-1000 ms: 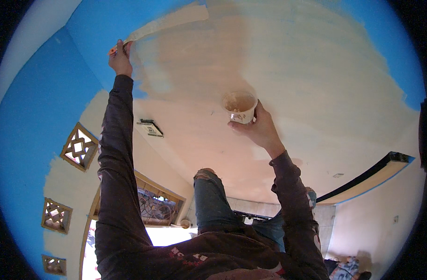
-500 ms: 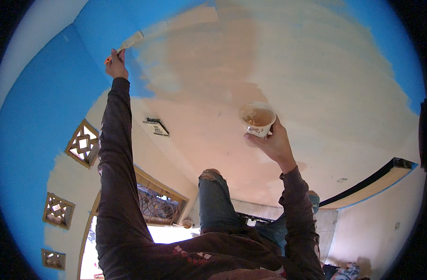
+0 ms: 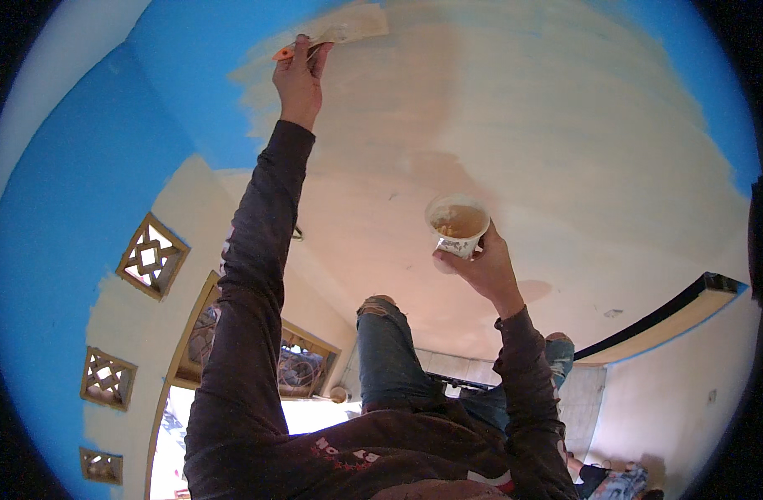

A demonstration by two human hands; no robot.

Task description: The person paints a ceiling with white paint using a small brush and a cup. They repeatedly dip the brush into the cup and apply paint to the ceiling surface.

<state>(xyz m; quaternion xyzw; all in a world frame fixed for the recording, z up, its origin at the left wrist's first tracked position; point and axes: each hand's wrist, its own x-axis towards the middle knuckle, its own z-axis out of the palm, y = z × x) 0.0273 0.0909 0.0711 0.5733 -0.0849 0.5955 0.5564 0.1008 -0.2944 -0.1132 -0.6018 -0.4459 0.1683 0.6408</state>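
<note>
Beige paint spreads over the wall behind the cup, its ragged edges meeting blue paint well up and left of the cup. Wide wall room lies between the cup, gripped in the right hand, and the left hand, up and left, its fingers closed round an orange-handled brush. Lower right of the cup juts a shelf; lower left sits a window.
</note>
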